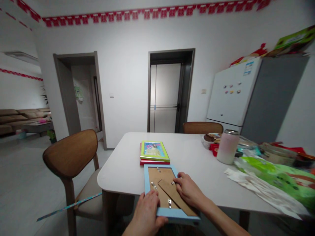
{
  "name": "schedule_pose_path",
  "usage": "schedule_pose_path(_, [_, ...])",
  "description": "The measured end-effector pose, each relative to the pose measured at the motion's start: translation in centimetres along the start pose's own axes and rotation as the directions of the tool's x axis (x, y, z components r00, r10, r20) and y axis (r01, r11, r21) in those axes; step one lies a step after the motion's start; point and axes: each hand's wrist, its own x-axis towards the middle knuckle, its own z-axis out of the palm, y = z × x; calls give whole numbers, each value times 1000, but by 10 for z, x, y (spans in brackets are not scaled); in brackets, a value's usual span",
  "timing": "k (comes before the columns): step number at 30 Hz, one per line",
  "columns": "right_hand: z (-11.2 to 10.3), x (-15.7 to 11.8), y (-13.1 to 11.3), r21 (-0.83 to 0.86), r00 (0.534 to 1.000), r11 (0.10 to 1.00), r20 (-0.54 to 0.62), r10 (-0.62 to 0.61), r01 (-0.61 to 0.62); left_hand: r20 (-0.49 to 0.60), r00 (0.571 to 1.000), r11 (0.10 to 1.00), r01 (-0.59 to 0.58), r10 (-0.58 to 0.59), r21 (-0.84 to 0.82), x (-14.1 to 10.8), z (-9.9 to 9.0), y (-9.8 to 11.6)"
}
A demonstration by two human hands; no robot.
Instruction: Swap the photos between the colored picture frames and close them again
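Observation:
A light blue picture frame [147,178] lies back side up at the near edge of the white table, showing its brown backing board, metal clips and a slanted brown stand. My left hand [148,209] grips the frame's near left corner, thumb along the near edge. On the right side of the backing, beside a metal clip, my right hand [188,188] rests with its fingers curled; whether they pinch anything is hidden. Just beyond the blue frame, a green-edged frame [154,150] with a picture of a figure in a dress sits on top of a red frame [155,162].
The white table [118,164] carries a pink and white bottle [228,147], a white cloth [261,190] and a green package [283,177] on the right. A wooden chair [73,154] stands at the left, with a patterned strip [69,206] by it. Another chair [203,127] stands behind the table.

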Motion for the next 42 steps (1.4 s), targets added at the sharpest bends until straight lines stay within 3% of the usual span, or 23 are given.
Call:
schedule_pose_path(7, [-6,-7,1,57,996,998,81,-33,28,16,1000,1000,20,-20,-10,-2,-1,3])
schedule_pose_path(10, [-10,-13,-5,34,997,998,49,-52,50,12,1000,1000,4,-3,-12,-2,-3,3])
schedule_pose_path(15, [-22,-37,-34,142,947,940,48,-318,309,-4,1000,1000,-9,9,16,-2,-3,2])
schedule_pose_path(18, [-28,-49,-46,195,915,905,65,-397,379,4,1000,1000,-8,8,19,-2,-3,3])
schedule_pose_path(23, [-26,-49,-39,267,927,900,57,-371,344,-12,1000,1000,-8,8,16,-2,-4,4])
schedule_pose_path(30, [-11,-28,-42,299,979,944,104,-178,140,-13,1000,999,-22,23,45,0,-5,3])
schedule_pose_path(37, [-21,-37,-43,290,938,914,115,-326,282,-30,999,999,-24,25,28,-2,-7,3])
schedule_pose_path(42, [-24,-41,-40,286,929,907,110,-353,310,-34,999,1000,-24,24,-2,-2,-6,2])
